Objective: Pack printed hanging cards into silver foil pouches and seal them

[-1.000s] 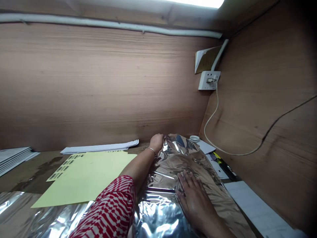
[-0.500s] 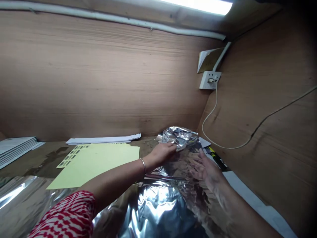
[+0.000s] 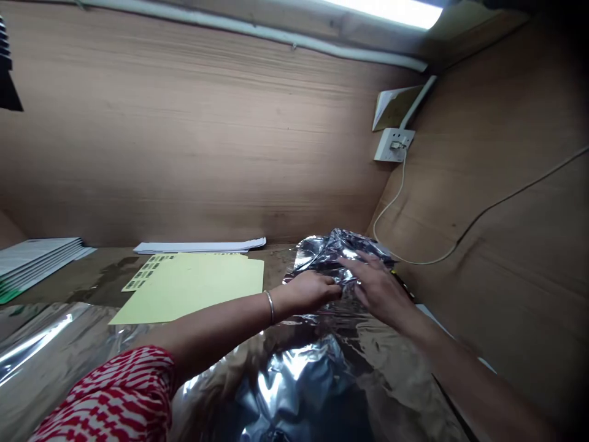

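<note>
Head view, only one. Desk (image 3: 101,288) runs to a wood-panel wall (image 3: 184,141) along its far edge.

Main item: silver foil sheet (image 3: 299,387), lying lengthwise from the near edge of the desk to the far right corner. Far end is bunched into a crumpled wad (image 3: 338,248) near the far edge, right of centre. Near length lies spread out, wrinkled, not gathered. So, as far as this frame shows: far end bunched, most of the length left flat.

Left hand (image 3: 313,291), with a metal bangle (image 3: 269,307) on the wrist, is curled and closed on the foil just below the wad. Grip looks real, but the fingertips are partly buried in the foil. Right hand (image 3: 380,288) is open, fingers extended and laid across the top of the wad, no clear pinch. Left forearm comes in from the near left, red-and-white patterned sleeve (image 3: 110,393) above it, lying over the foil.

Around it: pale yellow card (image 3: 193,288) left of the foil, dark-patched label sheet (image 3: 147,273) tucked under its far left corner. White papers (image 3: 197,247) along the far edge. Stack of booklets (image 3: 37,261) at the far left corner. Second foil stretch (image 3: 41,337) at the near left. Wall socket (image 3: 393,145) upper right, white cable (image 3: 391,209) running down from it.
</note>
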The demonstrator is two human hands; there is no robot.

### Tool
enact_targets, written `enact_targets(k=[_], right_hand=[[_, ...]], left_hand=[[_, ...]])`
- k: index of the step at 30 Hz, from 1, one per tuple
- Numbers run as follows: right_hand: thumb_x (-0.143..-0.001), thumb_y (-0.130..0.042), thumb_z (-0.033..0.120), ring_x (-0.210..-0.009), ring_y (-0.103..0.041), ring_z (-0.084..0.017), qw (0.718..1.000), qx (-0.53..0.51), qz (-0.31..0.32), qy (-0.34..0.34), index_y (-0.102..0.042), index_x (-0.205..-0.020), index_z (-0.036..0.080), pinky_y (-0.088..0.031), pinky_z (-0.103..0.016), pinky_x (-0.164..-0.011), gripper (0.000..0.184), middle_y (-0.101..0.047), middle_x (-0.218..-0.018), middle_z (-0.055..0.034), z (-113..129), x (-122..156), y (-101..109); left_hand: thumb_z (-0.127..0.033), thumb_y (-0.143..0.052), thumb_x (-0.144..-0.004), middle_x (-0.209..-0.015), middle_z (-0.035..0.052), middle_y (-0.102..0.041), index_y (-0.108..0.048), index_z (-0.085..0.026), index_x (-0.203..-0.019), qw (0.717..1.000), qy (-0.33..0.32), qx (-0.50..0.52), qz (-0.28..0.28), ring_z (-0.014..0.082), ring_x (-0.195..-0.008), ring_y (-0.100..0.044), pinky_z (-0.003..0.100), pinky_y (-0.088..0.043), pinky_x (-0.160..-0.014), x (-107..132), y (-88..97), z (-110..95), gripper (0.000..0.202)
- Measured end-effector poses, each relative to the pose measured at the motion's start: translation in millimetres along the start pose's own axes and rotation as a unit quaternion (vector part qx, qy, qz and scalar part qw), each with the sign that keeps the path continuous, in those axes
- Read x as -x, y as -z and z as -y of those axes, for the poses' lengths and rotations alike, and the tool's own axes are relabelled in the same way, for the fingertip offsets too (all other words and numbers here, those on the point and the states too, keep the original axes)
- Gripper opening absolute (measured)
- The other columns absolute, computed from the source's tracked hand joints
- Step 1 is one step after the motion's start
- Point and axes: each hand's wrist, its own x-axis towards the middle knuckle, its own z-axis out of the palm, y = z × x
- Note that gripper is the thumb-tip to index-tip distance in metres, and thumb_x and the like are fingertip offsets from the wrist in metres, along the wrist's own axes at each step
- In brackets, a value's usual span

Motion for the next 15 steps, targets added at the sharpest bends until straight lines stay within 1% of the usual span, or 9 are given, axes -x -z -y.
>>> enact_targets(k=[1,2,5,7,9,10,13,14,15], right_hand=[[-0.073,-0.056,0.011,-0.134,-0.037,-0.032,0.995,0.068,0.056,0.049,-0.068,-0.113,0.023,-0.021,-0.05,-0.114,0.044,-0.063,-0.124,-0.0083,-1.9,-5.1,3.9],[-0.07,-0.057,0.011,-0.13,-0.041,-0.033,0.987,0.11,0.097,0.073,-0.069,-0.111,0.023,-0.025,-0.049,-0.112,0.044,-0.065,-0.12,-0.008,-4.3,-10.3,7.2],[-0.061,-0.068,0.015,-0.114,-0.054,-0.03,0.981,0.123,0.142,0.057,-0.069,-0.111,0.023,-0.041,-0.038,-0.098,0.05,-0.068,-0.114,-0.0065,-13.8,-25.7,12.8],[-0.061,-0.07,0.018,-0.098,-0.06,-0.027,0.977,0.139,0.156,0.034,-0.072,-0.102,0.023,-0.045,-0.03,-0.082,0.041,-0.07,-0.104,-0.0055,-21.0,-35.2,12.6],[-0.07,-0.065,0.021,-0.081,-0.062,-0.023,0.976,0.16,0.147,-0.005,-0.072,-0.086,0.02,-0.043,-0.026,-0.068,0.018,-0.07,-0.087,-0.0057,-27.1,-43.4,10.2],[-0.076,-0.06,0.021,-0.075,-0.062,-0.022,0.975,0.171,0.137,-0.025,-0.071,-0.082,0.02,-0.04,-0.026,-0.063,0.013,-0.069,-0.08,-0.0062,-28.6,-46.4,8.6],[-0.084,-0.051,0.021,-0.069,-0.061,-0.02,0.974,0.182,0.127,-0.044,-0.069,-0.079,0.021,-0.036,-0.026,-0.059,0.019,-0.068,-0.073,-0.0055,-21.2,-45.0,4.8],[-0.084,-0.051,0.021,-0.069,-0.061,-0.02,0.974,0.179,0.135,-0.037,-0.069,-0.079,0.023,-0.036,-0.026,-0.059,0.019,-0.068,-0.073,-0.0042,-14.1,-39.1,4.1],[-0.084,-0.051,0.02,-0.069,-0.062,-0.019,0.974,0.171,0.147,-0.025,-0.069,-0.077,0.024,-0.037,-0.025,-0.059,0.019,-0.068,-0.073,-0.0028,-5.2,-29.9,3.5]], left_hand=[[-0.016,-0.054,-0.09,-0.083,0.0051,-0.064,-0.063,-0.016,-0.084,1.0,0.014,0.022,-0.001,0.015,-0.07,-0.056,0.026,-0.04,-0.064,-3.5,2.0,3.3,0.01],[-0.016,-0.055,-0.089,-0.083,0.0043,-0.064,-0.063,-0.015,-0.084,0.999,0.031,0.044,-0.003,0.0142,-0.069,-0.057,0.024,-0.04,-0.063,-7.2,4.0,7.8,0.01],[-0.016,-0.056,-0.087,-0.082,0.0033,-0.066,-0.064,-0.013,-0.089,0.991,0.087,0.102,-0.008,0.0137,-0.072,-0.059,0.022,-0.041,-0.063,-20.0,9.5,29.6,0.009],[-0.02,-0.058,-0.087,-0.084,0.0042,-0.068,-0.065,-0.011,-0.093,0.983,0.118,0.141,0.006,0.0145,-0.075,-0.061,0.021,-0.043,-0.066,-29.8,13.9,49.2,0.012],[-0.028,-0.057,-0.09,-0.093,0.0067,-0.07,-0.065,-0.01,-0.1,0.974,0.139,0.179,0.026,0.0148,-0.08,-0.063,0.021,-0.046,-0.069,-40.2,19.8,70.0,0.022],[-0.032,-0.051,-0.094,-0.1,0.0081,-0.07,-0.064,-0.01,-0.107,0.969,0.147,0.197,0.035,0.0144,-0.085,-0.064,0.021,-0.047,-0.072,-45.2,23.1,79.9,0.029],[-0.032,-0.023,-0.104,-0.12,0.0083,-0.066,-0.055,-0.016,-0.132,0.953,0.179,0.232,0.07,0.0121,-0.095,-0.064,0.022,-0.048,-0.079,-56.1,30.1,105.6,0.046],[-0.032,-0.021,-0.103,-0.121,0.0073,-0.066,-0.055,-0.019,-0.133,0.948,0.194,0.236,0.087,0.0125,-0.096,-0.065,0.023,-0.049,-0.081,-57.4,29.7,112.3,0.047],[-0.034,-0.027,-0.102,-0.118,0.0065,-0.068,-0.059,-0.021,-0.131,0.943,0.211,0.233,0.107,0.0139,-0.094,-0.065,0.025,-0.049,-0.081,-57.2,27.3,117.9,0.044]])
